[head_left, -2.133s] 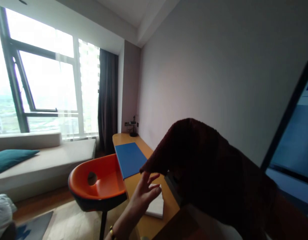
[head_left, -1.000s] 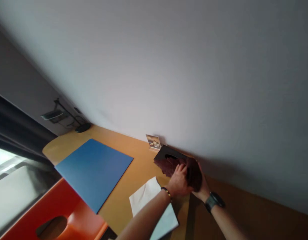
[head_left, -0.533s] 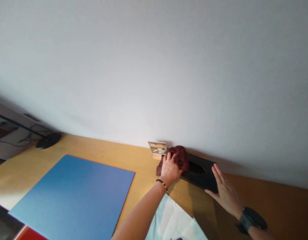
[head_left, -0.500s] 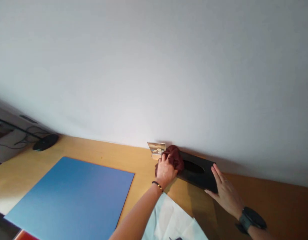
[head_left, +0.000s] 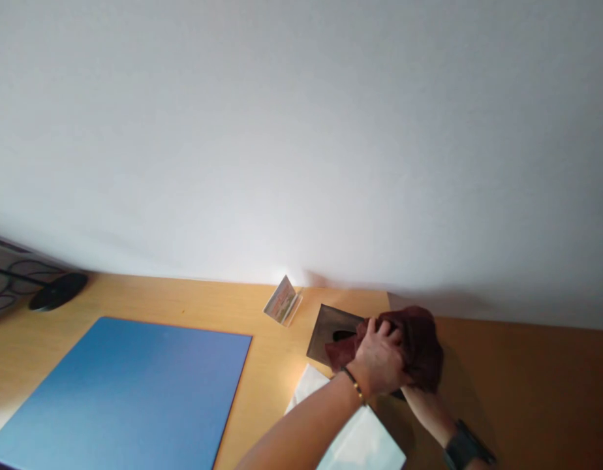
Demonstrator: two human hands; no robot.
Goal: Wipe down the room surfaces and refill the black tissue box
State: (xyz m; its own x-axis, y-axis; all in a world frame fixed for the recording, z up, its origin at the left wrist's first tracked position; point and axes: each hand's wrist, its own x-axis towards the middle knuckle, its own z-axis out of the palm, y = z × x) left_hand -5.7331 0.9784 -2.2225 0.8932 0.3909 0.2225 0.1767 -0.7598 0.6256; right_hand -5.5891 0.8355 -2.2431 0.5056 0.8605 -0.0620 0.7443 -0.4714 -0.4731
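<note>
A dark, flat tissue box [head_left: 322,328] with an oval opening lies on the wooden desk near the wall. My left hand [head_left: 381,358] presses a crumpled maroon cloth [head_left: 421,336] onto it, fingers curled into the fabric. The cloth covers the middle and right end of the box, as well as part of the oval. Behind and below the cloth is my right hand [head_left: 421,406], with a dark watch at the wrist. Its fingers are hidden by the cloth and my left hand.
A small clear stand [head_left: 283,303] with a picture card is left of the box. White papers [head_left: 363,440] lie in front, partly under my left forearm. A large blue desk mat [head_left: 125,391] covers the left side. A black lamp base [head_left: 60,291] and cables are at far left.
My left hand has moved right with the cloth, from the left end of the box toward its right end. The card stand has shifted and turned, and the box has moved away from it.
</note>
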